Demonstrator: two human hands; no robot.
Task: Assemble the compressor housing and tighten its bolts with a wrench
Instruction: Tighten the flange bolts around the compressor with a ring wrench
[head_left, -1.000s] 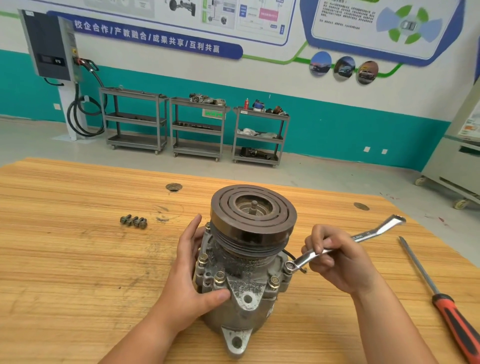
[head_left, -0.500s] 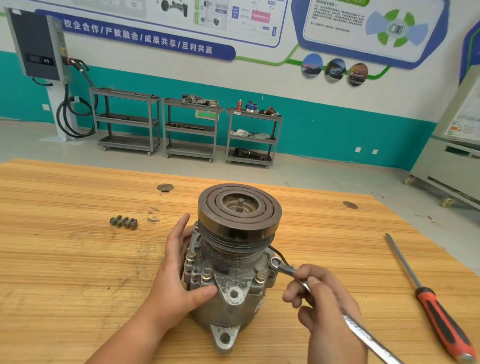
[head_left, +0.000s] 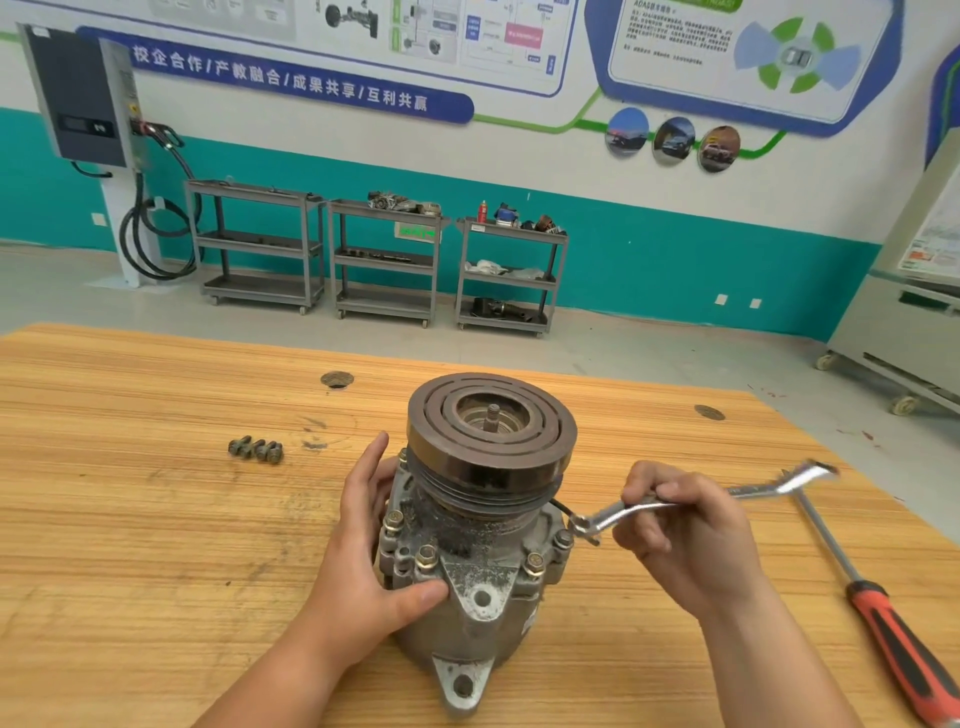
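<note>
The compressor housing (head_left: 478, 587) is stood upright near the bench's (head_left: 130, 545) near edge, about midway along it, with its pulley (head_left: 491, 431) uppermost. The left hand (head_left: 363, 582) is laid against the housing's left side with the fingers nearly straight and the thumb pressed across the front. One wrench (head_left: 748, 491) is gripped mid-shaft by the curled fingers of the right hand (head_left: 680, 540), its ring end brought against the housing's right flank. Four fitted bolts (head_left: 426, 553) can be counted on the flange. Loose bolts (head_left: 256, 449) are clustered well to the left; three or four cannot be told. One screwdriver (head_left: 883, 623) is laid by the right edge.
</note>
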